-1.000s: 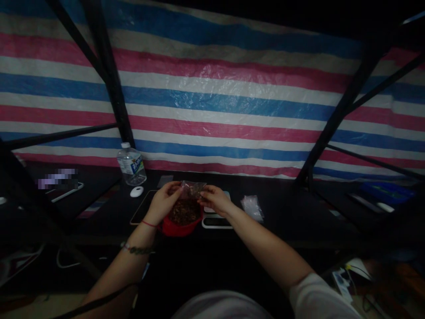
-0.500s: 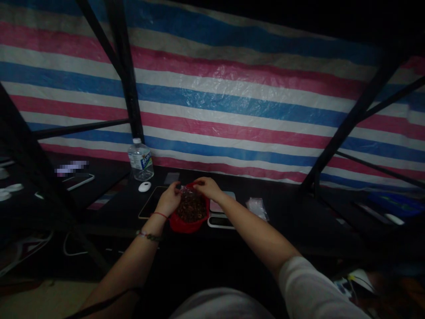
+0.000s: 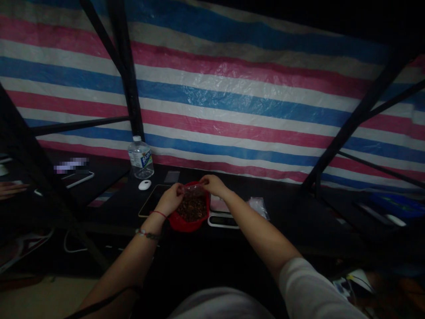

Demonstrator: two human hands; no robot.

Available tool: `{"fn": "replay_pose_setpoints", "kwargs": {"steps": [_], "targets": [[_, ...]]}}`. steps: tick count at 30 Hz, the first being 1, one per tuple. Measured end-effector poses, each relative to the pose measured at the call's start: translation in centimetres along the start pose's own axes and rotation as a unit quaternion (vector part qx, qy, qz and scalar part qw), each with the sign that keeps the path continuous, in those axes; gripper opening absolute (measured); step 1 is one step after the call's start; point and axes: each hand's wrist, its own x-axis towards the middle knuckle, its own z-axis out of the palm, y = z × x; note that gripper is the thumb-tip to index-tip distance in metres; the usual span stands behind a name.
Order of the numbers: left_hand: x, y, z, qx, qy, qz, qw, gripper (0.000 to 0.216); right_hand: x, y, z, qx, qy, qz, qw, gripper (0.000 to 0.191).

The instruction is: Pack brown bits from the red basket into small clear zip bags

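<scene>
A red bowl (image 3: 186,223) filled with small brown pieces sits at the near edge of a dark table (image 3: 285,221). Above it I hold a small clear plastic bag (image 3: 193,190) by its top edge. My left hand (image 3: 171,198) pinches the bag's left side and my right hand (image 3: 212,184) pinches its right side. Both hands have their fingers closed on the bag. The bag's contents are hard to make out in the dim light.
A water bottle (image 3: 141,158) and a white round object (image 3: 144,185) stand at the back left. A tablet (image 3: 151,206) lies left of the bowl, a white scale (image 3: 223,219) right of it, then a clear bag (image 3: 258,205). Black frame bars rise on both sides. Another person's hand (image 3: 9,189) shows at far left.
The bag has come down from in front of the bowl to just over its far rim, and both hands have drawn closer together. The view shifted slightly left.
</scene>
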Motion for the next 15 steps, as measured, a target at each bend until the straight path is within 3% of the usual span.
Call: {"fn": "replay_pose_setpoints", "kwargs": {"steps": [4,9,11,15], "targets": [[0.1,0.0,-0.1,0.031,-0.006,0.000,0.999,0.047,0.8,-0.5,-0.5,0.027,0.095,-0.044,0.994,0.035],[-0.1,0.5,-0.4,0.129,0.041,0.074,0.988,0.033,1.0,-1.5,-1.2,-0.073,0.085,-0.138,0.984,0.033],[-0.4,0.9,-0.6,0.153,0.016,0.131,0.979,0.027,0.9,-1.7,-1.4,-0.106,0.083,-0.145,0.980,0.033],[-1.3,2.0,-0.3,0.153,-0.092,0.236,0.955,0.032,0.8,-2.0,-1.5,-0.157,0.084,-0.145,0.973,0.032]]}}
